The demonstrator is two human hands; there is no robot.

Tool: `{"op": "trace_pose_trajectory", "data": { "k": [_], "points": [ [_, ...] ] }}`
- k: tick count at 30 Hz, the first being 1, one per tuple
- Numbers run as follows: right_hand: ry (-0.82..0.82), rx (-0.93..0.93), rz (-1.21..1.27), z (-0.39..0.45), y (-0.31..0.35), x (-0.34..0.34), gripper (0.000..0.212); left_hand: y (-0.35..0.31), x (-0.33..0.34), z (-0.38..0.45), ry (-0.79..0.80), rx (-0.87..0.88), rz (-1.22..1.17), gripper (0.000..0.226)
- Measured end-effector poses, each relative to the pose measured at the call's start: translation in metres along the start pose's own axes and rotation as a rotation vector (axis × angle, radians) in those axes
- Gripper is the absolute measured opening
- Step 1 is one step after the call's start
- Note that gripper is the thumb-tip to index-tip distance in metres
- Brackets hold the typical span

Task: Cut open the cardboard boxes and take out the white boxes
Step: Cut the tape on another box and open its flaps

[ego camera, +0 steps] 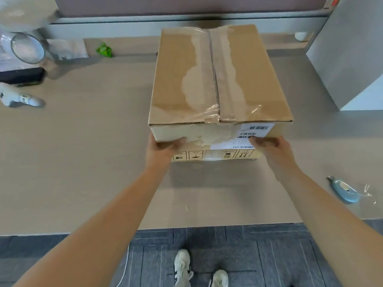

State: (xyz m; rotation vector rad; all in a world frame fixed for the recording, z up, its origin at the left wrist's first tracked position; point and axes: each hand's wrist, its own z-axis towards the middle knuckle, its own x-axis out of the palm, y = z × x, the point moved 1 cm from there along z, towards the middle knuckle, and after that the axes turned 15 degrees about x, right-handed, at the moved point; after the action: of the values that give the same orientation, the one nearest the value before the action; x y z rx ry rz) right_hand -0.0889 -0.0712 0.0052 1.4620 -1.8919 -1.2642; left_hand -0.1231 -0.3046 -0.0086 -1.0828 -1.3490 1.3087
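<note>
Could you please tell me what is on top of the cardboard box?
Only clear tape along the centre seam of the cardboard box, its flaps closed. Whatever is inside is covered.

Brown cardboard box (pixel 217 83), flaps closed, top seam taped with torn paper patches, shipping label on near face, sits on table at 12 o'clock, upright.

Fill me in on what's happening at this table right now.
A person stands at the table with both hands on the near side of a cardboard box. The left hand grips near its left corner, the right hand by the shipping label. The flaps are down, with torn tape along the centre seam. A blue box cutter lies untouched on the table to the right. No white box shows yet.
</note>
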Motion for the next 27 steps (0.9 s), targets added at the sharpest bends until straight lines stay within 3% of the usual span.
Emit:
{"op": "trace_pose_trajectory", "data": {
  "k": [4, 6, 9, 11, 14, 17, 20, 23, 27],
  "points": [
    [-0.099, -0.008, -0.216, -0.007, 0.001, -0.002, 0.031, 0.012, -0.01, 0.0, 0.142, -0.019, 0.142, 0.058],
    [-0.16, -0.015, -0.501, -0.014, -0.002, -0.007, 0.042, 0.022, -0.018, -0.006, 0.261, -0.078, 0.326, 0.067],
    [-0.249, -0.099, -1.145, -0.025, -0.009, -0.019, 0.052, 0.019, -0.023, -0.018, 0.466, -0.095, 0.841, 0.064],
    [-0.264, -0.105, -1.327, -0.032, -0.014, -0.031, 0.053, 0.011, -0.022, -0.025, 0.689, -0.087, 1.259, 0.068],
    [-0.29, -0.093, -1.408, -0.041, -0.019, -0.051, 0.05, -0.011, -0.004, -0.039, 0.962, 0.001, 1.5, 0.056],
    [-0.327, -0.072, -1.455, -0.047, -0.025, -0.078, 0.048, -0.023, 0.035, -0.056, 1.127, 0.28, 1.497, 0.046],
    [-0.366, -0.033, -1.445, -0.05, -0.035, -0.111, 0.047, -0.025, 0.083, -0.071, 1.274, 0.526, 1.483, 0.052],
    [-0.406, -0.018, -1.409, -0.048, -0.046, -0.147, 0.044, -0.016, 0.123, -0.085, 1.369, 0.639, 1.481, 0.067],
    [-0.391, 0.028, -1.345, -0.032, -0.062, -0.182, 0.044, 0.001, 0.167, -0.101, 1.484, 0.655, 1.498, 0.074]
  ]
}}
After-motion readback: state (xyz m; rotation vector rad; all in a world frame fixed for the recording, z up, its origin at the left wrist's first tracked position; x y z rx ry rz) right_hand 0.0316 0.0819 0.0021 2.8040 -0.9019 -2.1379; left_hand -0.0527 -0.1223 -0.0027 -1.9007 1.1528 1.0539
